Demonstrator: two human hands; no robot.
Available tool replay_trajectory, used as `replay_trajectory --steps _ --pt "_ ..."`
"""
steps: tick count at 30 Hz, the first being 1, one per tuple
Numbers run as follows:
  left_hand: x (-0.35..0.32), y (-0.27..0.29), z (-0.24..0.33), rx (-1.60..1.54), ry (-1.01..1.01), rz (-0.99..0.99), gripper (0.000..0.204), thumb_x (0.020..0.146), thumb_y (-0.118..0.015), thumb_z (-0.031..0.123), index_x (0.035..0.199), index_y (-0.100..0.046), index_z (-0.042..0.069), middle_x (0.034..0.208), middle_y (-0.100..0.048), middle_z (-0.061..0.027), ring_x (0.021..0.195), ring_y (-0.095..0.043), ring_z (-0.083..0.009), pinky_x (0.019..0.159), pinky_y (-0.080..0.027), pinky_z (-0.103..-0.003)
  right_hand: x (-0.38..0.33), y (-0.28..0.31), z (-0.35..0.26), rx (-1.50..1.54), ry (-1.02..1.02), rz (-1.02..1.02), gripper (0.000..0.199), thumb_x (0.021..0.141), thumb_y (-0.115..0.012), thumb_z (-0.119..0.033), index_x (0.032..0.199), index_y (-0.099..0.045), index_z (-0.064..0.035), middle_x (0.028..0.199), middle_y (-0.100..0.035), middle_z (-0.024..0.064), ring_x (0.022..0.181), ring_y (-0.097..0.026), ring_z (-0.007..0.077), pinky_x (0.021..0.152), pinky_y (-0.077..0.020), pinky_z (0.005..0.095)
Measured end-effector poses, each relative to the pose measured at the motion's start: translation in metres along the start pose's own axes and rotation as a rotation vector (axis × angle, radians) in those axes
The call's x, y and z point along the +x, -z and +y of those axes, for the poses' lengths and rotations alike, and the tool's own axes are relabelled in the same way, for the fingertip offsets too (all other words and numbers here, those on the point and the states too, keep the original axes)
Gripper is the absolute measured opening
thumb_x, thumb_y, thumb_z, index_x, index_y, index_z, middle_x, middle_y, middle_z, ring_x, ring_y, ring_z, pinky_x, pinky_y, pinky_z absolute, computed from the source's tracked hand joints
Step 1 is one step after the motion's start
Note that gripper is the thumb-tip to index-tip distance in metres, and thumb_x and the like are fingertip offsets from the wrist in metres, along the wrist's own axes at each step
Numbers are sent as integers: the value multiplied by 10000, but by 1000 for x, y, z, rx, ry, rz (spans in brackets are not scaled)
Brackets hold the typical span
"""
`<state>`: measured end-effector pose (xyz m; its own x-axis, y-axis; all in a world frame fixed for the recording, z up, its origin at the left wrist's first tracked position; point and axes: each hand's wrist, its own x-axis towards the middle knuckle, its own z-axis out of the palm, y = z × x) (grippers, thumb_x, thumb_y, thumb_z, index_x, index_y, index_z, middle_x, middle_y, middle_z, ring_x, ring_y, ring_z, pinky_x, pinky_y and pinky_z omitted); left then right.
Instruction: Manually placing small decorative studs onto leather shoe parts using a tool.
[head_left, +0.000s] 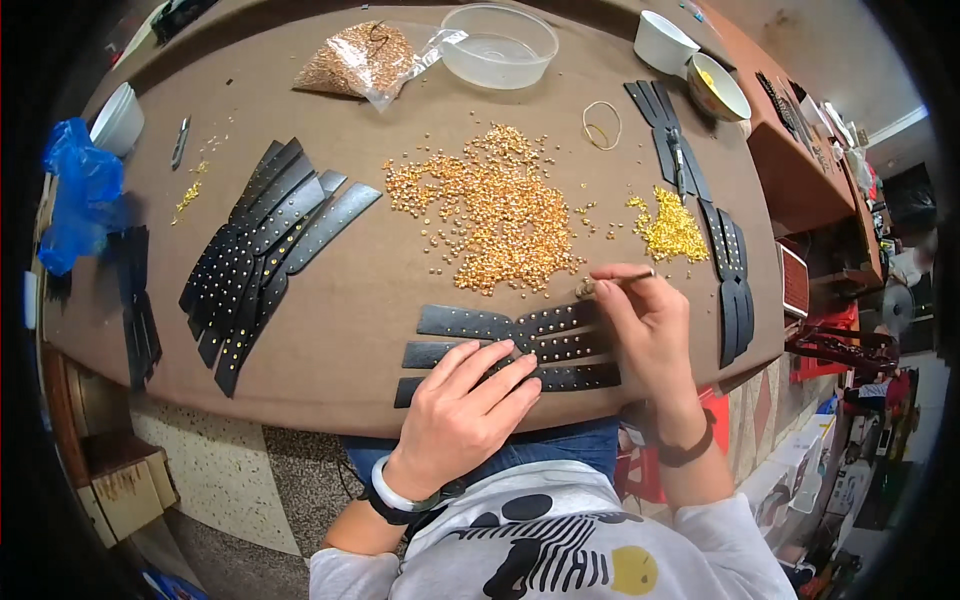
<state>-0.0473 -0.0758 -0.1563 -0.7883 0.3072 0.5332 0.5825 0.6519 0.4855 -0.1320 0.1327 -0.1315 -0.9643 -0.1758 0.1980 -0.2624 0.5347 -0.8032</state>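
My left hand point(470, 405) lies flat with its fingers stretched over a black studded strap piece point(555, 349) at the near edge of the table. This piece splits into several strips, and small metal studs dot much of it. Above its right end, my right hand point(648, 320) pinches a slim stick-like tool point(640, 276). A short, blunt end shows beyond the fingertips; the tool's exact kind is unclear. Just past the strips spreads a large heap of copper-coloured beads or studs point(515, 220). To its right lies a smaller pile of yellow-gold bits point(672, 228).
Stacked black studded pieces point(270, 230) lie left, more black pieces point(733, 285) right. Behind stand a bag of copper beads point(358, 62), a clear tub point(499, 50), a white bowl point(665, 40) and a second bowl point(718, 90). A blue plastic bag point(82, 190) hangs at the left edge.
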Motion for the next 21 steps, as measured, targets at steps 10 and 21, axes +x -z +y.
replay_trajectory --steps 10,21 --pt "33 32 9 -22 47 -340 604 802 -709 333 1270 -536 -7 1392 -486 -160 1317 -428 -356 1071 -338 -516 -39 27 7 755 -400 167 191 961 -586 -130 1074 -628 17 847 -646 47 748 -605 79 695 -479 206" --pt "57 17 -30 326 40 -497 1096 724 -510 786 1470 -293 13 1536 -284 -159 1438 -234 -306 1156 -145 -515 -31 -6 0 637 -232 226 200 976 -566 -136 1086 -626 21 833 -630 30 771 -586 76 726 -462 208"
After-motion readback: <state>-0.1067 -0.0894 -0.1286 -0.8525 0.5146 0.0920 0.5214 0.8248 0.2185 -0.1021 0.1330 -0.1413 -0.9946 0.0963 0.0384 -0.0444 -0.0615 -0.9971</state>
